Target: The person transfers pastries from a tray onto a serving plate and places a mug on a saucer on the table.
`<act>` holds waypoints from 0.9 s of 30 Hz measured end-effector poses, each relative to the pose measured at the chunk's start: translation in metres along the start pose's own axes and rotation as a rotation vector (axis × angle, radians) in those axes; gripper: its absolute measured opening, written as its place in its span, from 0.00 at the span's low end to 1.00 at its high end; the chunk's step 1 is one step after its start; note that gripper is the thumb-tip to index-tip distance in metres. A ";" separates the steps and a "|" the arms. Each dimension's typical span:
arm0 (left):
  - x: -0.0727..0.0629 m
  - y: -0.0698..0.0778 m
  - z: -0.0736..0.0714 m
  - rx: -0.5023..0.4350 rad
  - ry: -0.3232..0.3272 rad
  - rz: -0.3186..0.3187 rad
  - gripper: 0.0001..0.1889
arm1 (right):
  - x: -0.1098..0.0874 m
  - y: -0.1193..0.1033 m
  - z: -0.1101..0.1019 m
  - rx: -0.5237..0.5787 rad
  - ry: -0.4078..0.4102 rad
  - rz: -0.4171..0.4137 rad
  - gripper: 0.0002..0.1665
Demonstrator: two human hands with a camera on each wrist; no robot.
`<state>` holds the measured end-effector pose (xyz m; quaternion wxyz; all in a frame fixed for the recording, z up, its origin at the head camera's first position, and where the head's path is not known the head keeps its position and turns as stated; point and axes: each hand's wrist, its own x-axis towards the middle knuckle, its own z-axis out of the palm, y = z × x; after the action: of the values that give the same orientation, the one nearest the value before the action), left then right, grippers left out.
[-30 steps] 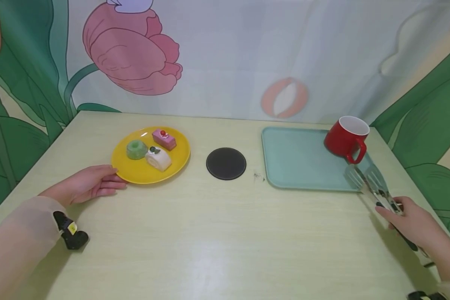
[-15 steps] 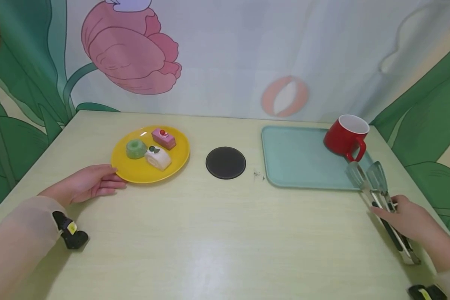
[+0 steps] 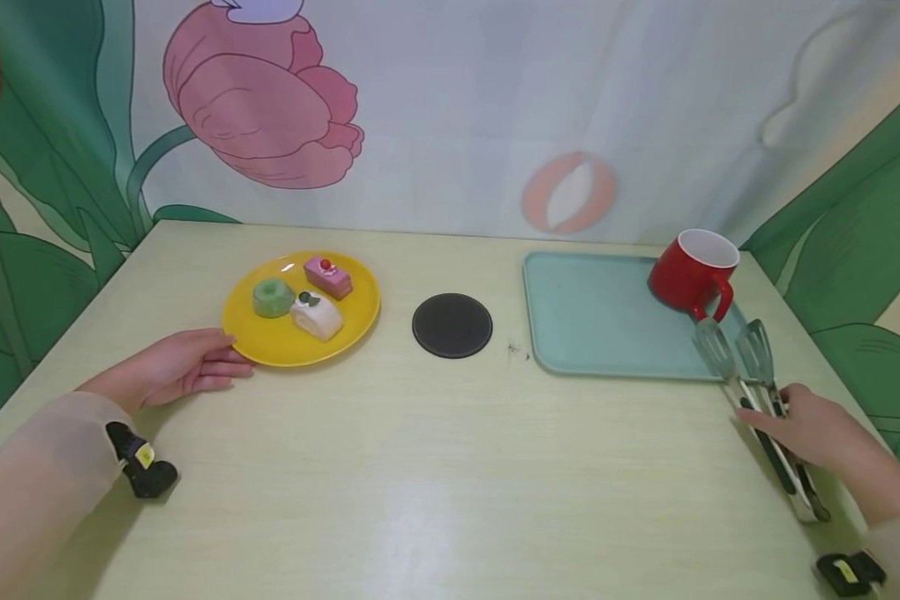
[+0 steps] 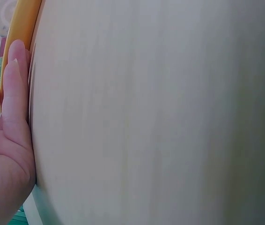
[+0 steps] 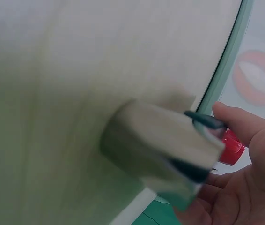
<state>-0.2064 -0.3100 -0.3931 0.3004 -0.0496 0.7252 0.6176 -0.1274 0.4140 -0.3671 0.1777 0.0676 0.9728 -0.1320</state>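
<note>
At the left, my left hand [image 3: 183, 367] pinches the near-left rim of a yellow plate [image 3: 285, 348]. The left wrist view shows the thumb above the plate rim [image 4: 24, 28] and fingers beneath it. On the plate lie a green ring-shaped dessert [image 3: 272, 298], a white cake roll [image 3: 317, 317] and a pink cake slice [image 3: 328, 279] topped with a red cherry. At the right, my right hand [image 3: 817, 425] grips metal serving tongs [image 3: 768, 450] around their handles. The tong heads are spread apart over the tray's near-right corner. In the right wrist view, the tongs' hinge end [image 5: 156, 140] looks blurred.
A light-blue tray [image 3: 607, 321] lies at the right, with a red mug [image 3: 686, 271] tilted at its far-right corner. A round black coaster [image 3: 452, 326] lies between plate and tray. Behind the pale table [image 3: 450, 467] hangs a flower-printed cloth [image 3: 450, 125].
The tongs have turned in my right hand, their hinge end swinging into view, and the hand has shifted slightly left and up. My left hand and the plate stay in place.
</note>
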 end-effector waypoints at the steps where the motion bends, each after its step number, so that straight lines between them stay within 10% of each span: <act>1: 0.000 0.000 0.000 0.001 -0.002 0.002 0.29 | 0.000 0.000 0.000 -0.002 -0.006 -0.004 0.55; 17: -0.001 -0.001 0.000 -0.004 -0.006 0.004 0.29 | 0.005 -0.006 -0.007 -0.015 -0.043 -0.019 0.58; 27: 0.000 0.000 0.000 0.001 -0.001 0.000 0.29 | 0.007 -0.021 -0.012 0.033 0.292 -0.047 0.50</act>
<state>-0.2060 -0.3098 -0.3930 0.3006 -0.0492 0.7255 0.6171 -0.1413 0.3985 -0.3535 0.0299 0.0660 0.9874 -0.1408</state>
